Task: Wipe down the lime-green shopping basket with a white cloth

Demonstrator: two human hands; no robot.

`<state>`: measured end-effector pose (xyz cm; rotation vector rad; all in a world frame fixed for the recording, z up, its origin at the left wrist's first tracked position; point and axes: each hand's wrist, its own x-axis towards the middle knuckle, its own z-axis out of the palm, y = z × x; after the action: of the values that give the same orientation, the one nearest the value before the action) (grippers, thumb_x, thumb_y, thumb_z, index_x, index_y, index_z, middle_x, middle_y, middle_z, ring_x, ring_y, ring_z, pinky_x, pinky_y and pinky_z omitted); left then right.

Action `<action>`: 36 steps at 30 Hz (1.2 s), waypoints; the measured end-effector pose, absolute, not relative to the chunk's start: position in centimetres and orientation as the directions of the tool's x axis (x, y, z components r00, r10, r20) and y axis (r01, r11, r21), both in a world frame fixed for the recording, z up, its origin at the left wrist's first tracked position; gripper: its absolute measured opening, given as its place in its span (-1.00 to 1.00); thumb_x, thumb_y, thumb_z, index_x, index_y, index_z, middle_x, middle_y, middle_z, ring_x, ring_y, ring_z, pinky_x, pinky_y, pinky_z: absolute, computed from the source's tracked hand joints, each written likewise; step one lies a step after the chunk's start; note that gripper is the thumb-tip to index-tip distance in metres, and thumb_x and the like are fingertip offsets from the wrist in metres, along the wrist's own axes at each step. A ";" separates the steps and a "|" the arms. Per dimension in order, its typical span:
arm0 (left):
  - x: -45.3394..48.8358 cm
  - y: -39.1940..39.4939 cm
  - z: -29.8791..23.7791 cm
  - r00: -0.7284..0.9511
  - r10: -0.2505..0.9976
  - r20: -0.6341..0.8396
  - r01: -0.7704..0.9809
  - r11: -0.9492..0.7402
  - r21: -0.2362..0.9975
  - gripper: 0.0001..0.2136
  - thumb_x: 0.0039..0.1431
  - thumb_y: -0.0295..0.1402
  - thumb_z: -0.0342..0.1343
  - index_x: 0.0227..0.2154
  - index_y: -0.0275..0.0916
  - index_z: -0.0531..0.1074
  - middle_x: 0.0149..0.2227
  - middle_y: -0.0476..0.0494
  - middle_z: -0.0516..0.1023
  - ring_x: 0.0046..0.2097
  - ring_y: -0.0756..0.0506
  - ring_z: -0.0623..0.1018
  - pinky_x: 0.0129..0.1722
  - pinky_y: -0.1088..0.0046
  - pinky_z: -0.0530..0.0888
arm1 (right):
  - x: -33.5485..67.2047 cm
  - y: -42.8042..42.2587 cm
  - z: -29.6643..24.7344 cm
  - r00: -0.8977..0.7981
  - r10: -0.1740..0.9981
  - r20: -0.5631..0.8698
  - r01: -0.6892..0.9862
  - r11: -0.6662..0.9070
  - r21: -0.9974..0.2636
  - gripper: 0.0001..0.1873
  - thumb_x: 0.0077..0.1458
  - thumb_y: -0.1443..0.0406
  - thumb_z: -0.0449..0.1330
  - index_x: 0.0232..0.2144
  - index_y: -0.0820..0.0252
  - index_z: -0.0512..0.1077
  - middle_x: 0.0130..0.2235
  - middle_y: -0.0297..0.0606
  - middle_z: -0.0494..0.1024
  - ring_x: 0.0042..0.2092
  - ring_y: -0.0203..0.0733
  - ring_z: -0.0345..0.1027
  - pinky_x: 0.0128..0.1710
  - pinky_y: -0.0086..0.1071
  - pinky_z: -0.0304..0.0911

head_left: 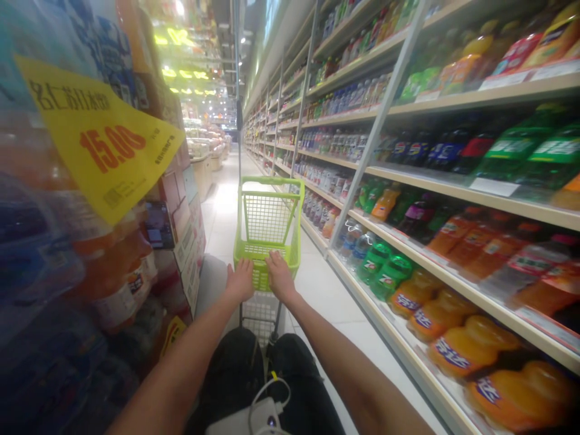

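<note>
A lime-green shopping cart stands in the aisle straight ahead, its mesh basket showing nothing inside. My left hand grips the near rim of the cart, fingers curled over the edge. My right hand grips the same rim just to the right, fingers also wrapped over it. Both forearms reach forward from the bottom of the view.
Shelves of soft-drink bottles run along the right side. On the left stands a stack of wrapped bottle packs with a yellow price sign. The white tiled aisle floor stretches ahead. A white device with a cable hangs at my waist.
</note>
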<state>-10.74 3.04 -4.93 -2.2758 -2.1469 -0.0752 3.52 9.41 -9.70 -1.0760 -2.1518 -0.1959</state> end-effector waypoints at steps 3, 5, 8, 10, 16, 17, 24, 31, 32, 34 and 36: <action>-10.9 1.9 -5.3 0.068 0.996 0.061 0.997 -0.070 0.023 -0.36 -0.02 -0.48 -0.11 0.20 -0.31 -0.06 0.28 -0.24 -0.03 0.29 -0.19 -0.06 0.17 -0.11 -0.06 | 4.5 7.7 -9.6 -0.415 0.642 0.645 0.781 0.615 -0.110 -0.50 0.01 0.55 -0.03 0.01 0.24 0.32 0.19 -0.06 0.19 0.26 -0.04 -0.14 0.15 0.00 -0.07; -11.0 1.2 -5.4 0.069 0.995 0.072 0.997 -0.071 0.027 -0.38 0.00 -0.50 -0.15 0.20 -0.30 -0.05 0.28 -0.23 -0.02 0.28 -0.18 -0.06 0.17 -0.11 -0.06 | 6.0 6.7 -9.7 -0.400 0.647 0.649 0.813 0.578 -0.076 -0.50 0.04 0.53 -0.02 0.04 0.16 0.29 0.22 -0.09 0.13 0.27 -0.02 -0.18 0.14 0.07 -0.11; -10.8 0.4 -5.4 0.082 0.993 0.083 0.996 -0.085 0.025 -0.39 0.01 -0.52 -0.18 0.20 -0.29 -0.05 0.27 -0.22 0.00 0.28 -0.18 -0.05 0.18 -0.09 -0.06 | 8.1 5.8 -9.9 -0.356 0.669 0.652 0.848 0.524 -0.075 -0.49 0.03 0.53 -0.02 0.04 0.14 0.29 0.24 -0.09 0.09 0.27 -0.01 -0.16 0.13 0.07 -0.08; -10.5 0.0 -5.3 0.087 0.993 0.074 0.996 -0.089 0.027 -0.38 0.01 -0.51 -0.17 0.20 -0.29 -0.06 0.28 -0.22 -0.02 0.28 -0.18 -0.06 0.17 -0.10 -0.06 | 8.3 5.4 -9.9 -0.308 0.683 0.662 0.861 0.496 -0.111 -0.48 0.00 0.55 -0.02 0.02 0.19 0.31 0.23 -0.05 0.10 0.26 -0.01 -0.14 0.12 0.02 -0.03; -9.5 -0.5 -4.9 0.058 0.997 0.054 0.997 -0.061 0.048 -0.37 -0.01 -0.48 -0.13 0.20 -0.30 -0.07 0.28 -0.25 -0.03 0.29 -0.20 -0.08 0.18 -0.09 -0.06 | 5.0 4.9 -10.3 -0.376 0.622 0.687 0.769 0.623 -0.143 -0.38 -0.09 0.61 -0.09 0.08 0.34 0.23 0.18 -0.05 0.20 0.28 -0.05 -0.24 0.19 -0.09 -0.07; -9.6 -0.6 -4.8 0.067 0.996 0.051 0.997 -0.069 0.042 -0.37 -0.01 -0.47 -0.13 0.20 -0.29 -0.06 0.28 -0.25 -0.02 0.29 -0.20 -0.09 0.18 -0.10 -0.07 | 4.8 4.8 -10.4 -0.388 0.614 0.687 0.754 0.640 -0.147 -0.37 -0.09 0.61 -0.10 0.08 0.36 0.22 0.18 -0.04 0.19 0.29 -0.06 -0.25 0.19 -0.09 -0.08; -10.3 -0.6 -4.2 0.030 0.999 0.015 0.999 -0.030 0.019 -0.35 0.01 -0.43 -0.12 0.21 -0.34 -0.12 0.30 -0.32 -0.14 0.30 -0.24 -0.15 0.17 -0.11 -0.09 | 7.7 5.2 -10.7 -0.226 0.679 0.699 0.796 0.542 -0.269 -0.45 -0.02 0.58 -0.04 0.04 0.20 0.27 0.25 -0.09 0.04 0.29 -0.11 -0.27 0.17 -0.02 -0.04; -9.6 -1.2 -4.5 0.044 0.999 0.016 0.999 -0.044 -0.004 -0.35 0.01 -0.44 -0.10 0.21 -0.32 -0.11 0.30 -0.31 -0.13 0.30 -0.22 -0.14 0.17 -0.11 -0.08 | 4.2 4.2 -11.0 -0.365 0.620 0.695 0.730 0.654 -0.200 -0.47 0.03 0.58 -0.10 0.05 0.30 0.28 0.20 -0.07 0.16 0.30 -0.21 -0.29 0.20 -0.13 -0.06; -9.5 -1.3 -4.5 0.050 0.999 0.018 0.999 -0.049 -0.011 -0.35 0.01 -0.44 -0.10 0.21 -0.33 -0.10 0.30 -0.31 -0.12 0.30 -0.22 -0.13 0.17 -0.11 -0.08 | 3.7 4.0 -10.9 -0.380 0.625 0.682 0.731 0.655 -0.192 -0.48 0.04 0.57 -0.09 0.06 0.29 0.27 0.20 -0.07 0.16 0.30 -0.19 -0.29 0.19 -0.08 -0.07; -9.3 -1.6 -4.7 0.059 0.998 0.025 0.998 -0.058 -0.028 -0.35 0.00 -0.46 -0.12 0.21 -0.35 -0.10 0.30 -0.31 -0.12 0.30 -0.21 -0.12 0.17 -0.11 -0.08 | 3.2 3.6 -10.6 -0.377 0.655 0.654 0.758 0.624 -0.188 -0.50 0.07 0.55 -0.07 0.06 0.25 0.26 0.21 -0.06 0.13 0.30 -0.12 -0.27 0.18 0.03 -0.11; -9.1 -1.8 -4.8 0.059 0.998 0.031 0.997 -0.058 -0.042 -0.34 -0.02 -0.47 -0.13 0.21 -0.38 -0.11 0.30 -0.30 -0.13 0.30 -0.21 -0.12 0.17 -0.12 -0.08 | 3.4 3.4 -10.2 -0.363 0.687 0.630 0.790 0.585 -0.183 -0.52 0.08 0.52 -0.03 0.05 0.20 0.28 0.22 -0.06 0.11 0.29 -0.07 -0.24 0.16 0.11 -0.16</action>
<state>-9.10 -1.77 -4.76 -2.2481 -2.1197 0.0093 3.40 3.42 -10.20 -1.1683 -2.1377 -0.1960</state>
